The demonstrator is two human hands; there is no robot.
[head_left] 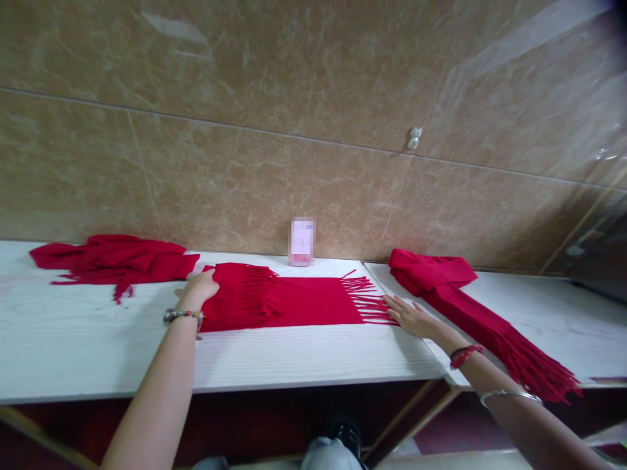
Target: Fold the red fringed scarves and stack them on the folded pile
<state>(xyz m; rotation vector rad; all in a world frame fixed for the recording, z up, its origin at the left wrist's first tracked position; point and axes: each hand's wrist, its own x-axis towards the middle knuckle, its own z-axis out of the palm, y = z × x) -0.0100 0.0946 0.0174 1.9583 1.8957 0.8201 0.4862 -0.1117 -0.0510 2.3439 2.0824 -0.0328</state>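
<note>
A red fringed scarf lies folded flat on the white table in front of me. My left hand rests on the scarf's left end with fingers curled over the folded edge. My right hand lies flat and open on the table, its fingertips touching the fringe at the scarf's right end. A beaded bracelet sits on my left wrist, a red cord and a silver bangle on my right.
A crumpled red scarf lies at the far left. Another red scarf trails over a second white table to the right. A small pink blurred card stands against the brown tiled wall.
</note>
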